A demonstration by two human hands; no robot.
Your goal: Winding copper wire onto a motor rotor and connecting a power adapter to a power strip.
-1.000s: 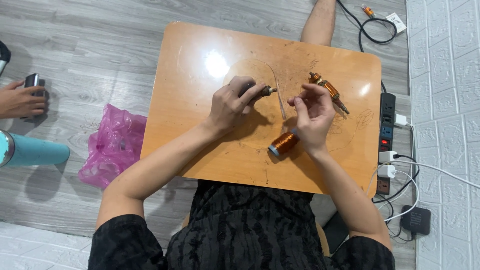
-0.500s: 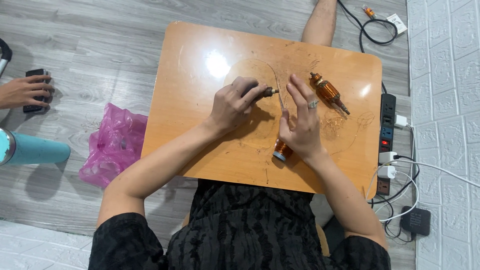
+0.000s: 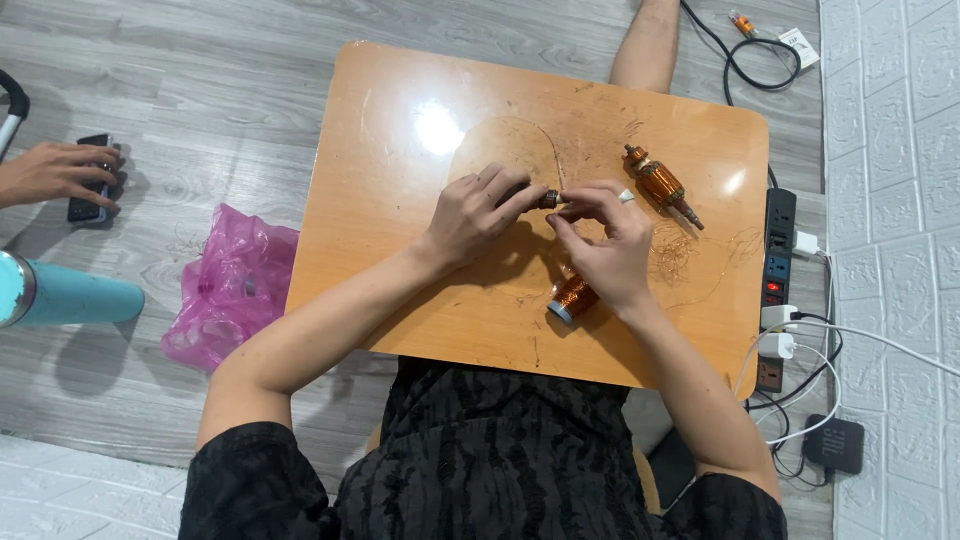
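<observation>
grey wood floor lies all around a low orange table [image 3: 400,200]. on the table, to the right of the hands, a copper motor part [image 3: 660,186] lies slanted, its thin rod pointing down and to the right. loose thin wire [image 3: 690,255] is tangled near it. a wire spool [image 3: 572,298] sits just under the right wrist, partly hidden by the hand, with its long side slanted up to the right. off the table, a pink bag [image 3: 230,285] lies on the floor to the left, with a teal bottle [image 3: 70,296] beside it. another person's hand [image 3: 45,172] rests on a phone [image 3: 90,180] at the far left. a power strip [image 3: 775,280] with plugs is on the right.

the left hand [image 3: 470,215] pinches a small dark piece [image 3: 548,198], which lies sideways, left to right, in the middle of the table. the right hand [image 3: 605,240] has its fingertips closed narrow right beside that piece. half a second ago the right hand was flat and open over the spool; now it has moved up to meet the left hand.
</observation>
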